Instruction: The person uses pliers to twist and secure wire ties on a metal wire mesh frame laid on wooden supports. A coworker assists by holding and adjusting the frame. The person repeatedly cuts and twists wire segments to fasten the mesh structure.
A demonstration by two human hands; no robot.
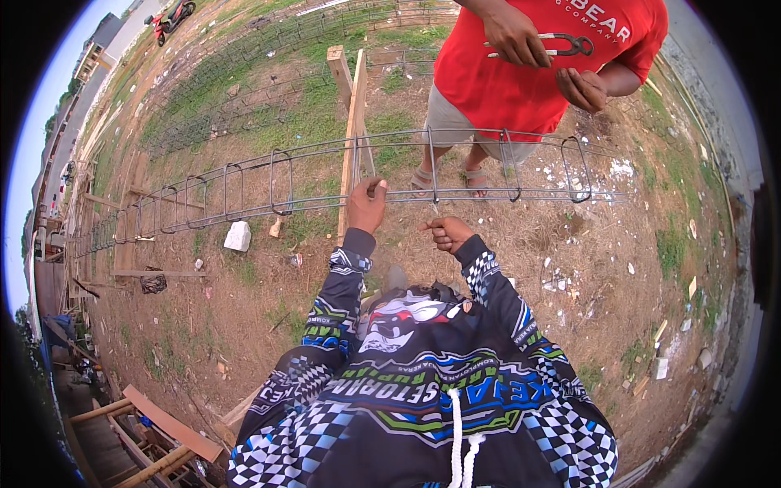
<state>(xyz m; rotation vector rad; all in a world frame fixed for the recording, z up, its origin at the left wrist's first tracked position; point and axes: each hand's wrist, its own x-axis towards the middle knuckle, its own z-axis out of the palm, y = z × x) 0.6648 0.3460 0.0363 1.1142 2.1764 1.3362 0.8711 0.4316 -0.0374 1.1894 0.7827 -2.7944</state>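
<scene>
A long rebar cage of thin steel bars with square stirrups runs across in front of me, raised off the ground. My left hand is closed at its near lower bar, beside a wooden post. Just below that bar, to the right, my right hand is closed with fingers pinched; what lies in it is too small to make out. Across the cage stands a person in a red shirt. That person's hand holds pincers with light handles, and the other hand is drawn in at the chest.
Wooden posts stand upright by the cage. More steel cages lie on the grass beyond. A white block and rubble litter the ground. Planks are stacked at lower left; a wall borders the right.
</scene>
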